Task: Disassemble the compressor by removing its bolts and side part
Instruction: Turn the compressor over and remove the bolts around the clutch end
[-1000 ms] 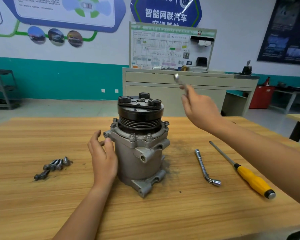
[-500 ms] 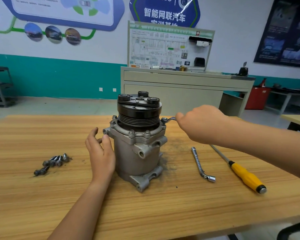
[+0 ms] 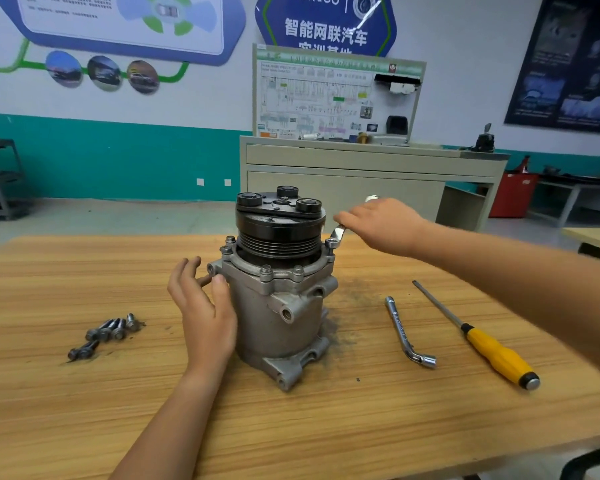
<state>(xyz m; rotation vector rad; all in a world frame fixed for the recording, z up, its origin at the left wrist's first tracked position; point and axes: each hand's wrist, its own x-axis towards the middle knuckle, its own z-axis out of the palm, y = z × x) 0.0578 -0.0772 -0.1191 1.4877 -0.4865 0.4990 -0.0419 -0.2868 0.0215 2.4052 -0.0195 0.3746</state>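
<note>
While our wooden table [image 3: 326,427] carries the compressor [image 3: 278,306] upright at its middle, our left hand [image 3: 205,313] rests against its side with fingers loosely spread, and our right hand [image 3: 381,226] grips a wrench [image 3: 338,233] set on a right-side flange bolt [image 3: 330,242]. Well to its left lie loose bolts [image 3: 108,332].

Quantities in view — one compressor [image 3: 278,317] with five flange bolts [image 3: 266,270] showing, about six loose bolts [image 3: 106,330] in an overlapping cluster, one table [image 3: 326,427], three tools (one flat wrench [image 3: 338,233], one L-shaped socket wrench [image 3: 407,332], one yellow-handled screwdriver [image 3: 496,351]) — and two hands, left hand [image 3: 205,313] and right hand [image 3: 381,223].
</note>
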